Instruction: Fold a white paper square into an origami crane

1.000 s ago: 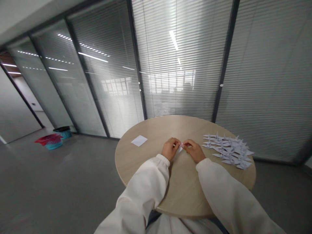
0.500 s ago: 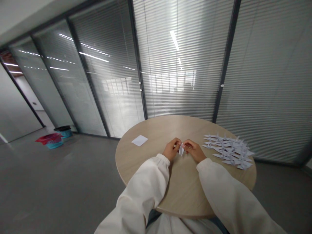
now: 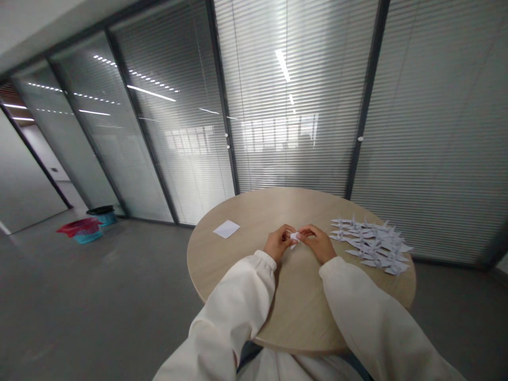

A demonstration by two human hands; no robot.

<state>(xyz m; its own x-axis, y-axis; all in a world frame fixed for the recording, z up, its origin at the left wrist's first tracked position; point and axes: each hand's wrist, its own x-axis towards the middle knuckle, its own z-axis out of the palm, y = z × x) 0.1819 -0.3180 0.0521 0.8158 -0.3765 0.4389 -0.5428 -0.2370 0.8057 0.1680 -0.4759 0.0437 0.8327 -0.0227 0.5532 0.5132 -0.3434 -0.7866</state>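
Over the middle of the round table, a small folded piece of white paper (image 3: 294,236) is pinched between my two hands. My left hand (image 3: 278,243) grips its left side with fingers curled. On the other side, my right hand (image 3: 316,242) holds it between thumb and fingers. The fingers cover much of the paper, so its exact folds cannot be made out. To the right lies a group of folded white paper cranes (image 3: 373,246), set close together in rows. A flat white paper sheet (image 3: 226,229) rests at the table's left.
The round wooden table (image 3: 305,317) has its near edge at my lap. Glass partitions with blinds (image 3: 293,159) stand right behind it. On the floor at left are a blue bin with a red liner (image 3: 84,230) and one with a black liner (image 3: 103,214).
The folded paper has turned between my fingers: its point hung downward before, and now a broader white face shows. My right fingers have closed in further over it.
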